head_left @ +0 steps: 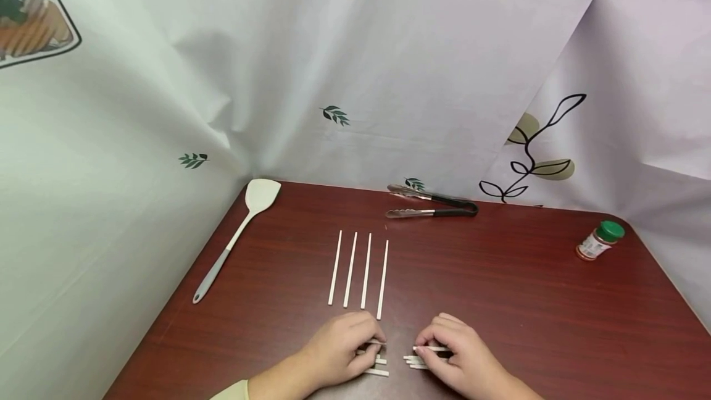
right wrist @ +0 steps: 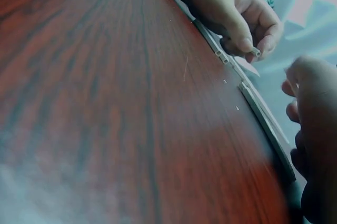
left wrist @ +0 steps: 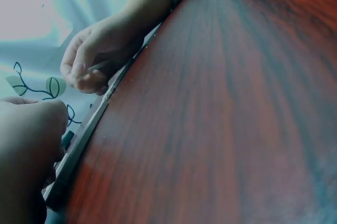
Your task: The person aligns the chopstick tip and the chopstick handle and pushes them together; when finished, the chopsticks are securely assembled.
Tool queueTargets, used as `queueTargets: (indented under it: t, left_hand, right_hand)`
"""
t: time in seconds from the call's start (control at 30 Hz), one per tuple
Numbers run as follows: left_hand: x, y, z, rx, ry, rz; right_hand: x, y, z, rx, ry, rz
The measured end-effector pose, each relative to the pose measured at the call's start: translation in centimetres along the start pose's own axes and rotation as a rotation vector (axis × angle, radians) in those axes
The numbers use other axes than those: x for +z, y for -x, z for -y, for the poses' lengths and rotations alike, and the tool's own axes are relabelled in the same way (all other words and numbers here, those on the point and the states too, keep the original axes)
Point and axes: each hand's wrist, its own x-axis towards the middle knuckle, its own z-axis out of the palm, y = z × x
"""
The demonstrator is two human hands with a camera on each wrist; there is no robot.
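While your left hand [head_left: 345, 350], just nearside of the row of four slim, straight white sticks [head_left: 366, 270] running away from you, pinches a similar white stick [right wrist: 256, 51] crosswise, its free end pointing right, keep that pinch light. Nearside and right of the row, your right hand [head_left: 457, 354] pinches a second white stick [head_left: 433, 349], crosswise, end pointing left; best hold both level, clear of the loose sticks [head_left: 379, 373].

Counter [head_left: 500, 276]: widest lane runs between the four laid-out sticks [head_left: 366, 270] and the jar [head_left: 600, 241] by the far right corner. Narrower lane left of those sticks, up to the spatula [head_left: 241, 231] along the left edge. Tongs [head_left: 452, 212] obstruct mid far edge, cloth [head_left: 416, 66] behind. Tight gap between left hand [head_left: 350, 347] and right hand [head_left: 455, 350]; stick ends intrude from both sides.
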Motion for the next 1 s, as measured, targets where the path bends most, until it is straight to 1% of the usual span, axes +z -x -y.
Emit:
queueTargets:
  t: [0.13, 0.23, 0.3, 0.37, 0.5, 0.57, 0.6, 0.7, 0.87, 1.0]
  left_hand:
    - [0.0, -0.1, 0.1, 0.027, 0.008, 0.018]
    - [0.1, -0.1, 0.2, 0.055, 0.02, 0.027]
    - [0.0, -0.2, 0.2, 0.072, 0.034, 0.03]
    - [0.0, -0.2, 0.3, 0.093, 0.048, 0.029]
    - [0.1, -0.2, 0.4, 0.165, 0.065, 0.017]
    - [0.2, -0.3, 0.5, 0.196, 0.062, 0.006]
    - [0.2, -0.3, 0.6, 0.206, 0.061, 0.002]
    - [0.3, -0.3, 0.6, 0.215, 0.058, -0.007]
    - [0.3, -0.3, 0.4, 0.207, 0.054, -0.002]
    - [0.4, -0.3, 0.1, 0.2, 0.057, 0.004]
  right_hand:
    - [0.0, -0.4, 0.1, -0.075, -0.041, 0.009]
    - [0.0, -0.9, 0.5, -0.099, -0.039, 0.011]
    - [0.0, -1.4, 0.9, -0.141, -0.032, 0.009]
    - [0.2, -1.9, 1.2, -0.207, -0.02, 0.012]
    - [0.6, -2.7, 1.6, -0.376, -0.023, 0.034]
    - [0.9, -3.0, 1.7, -0.433, -0.034, 0.042]
    - [0.9, -3.1, 1.8, -0.446, -0.038, 0.041]
    - [1.1, -3.1, 1.9, -0.443, -0.025, 0.016]
    - [1.2, -2.6, 1.9, -0.359, 0.013, -0.043]
    - [1.4, -2.3, 1.9, -0.323, 0.004, -0.055]
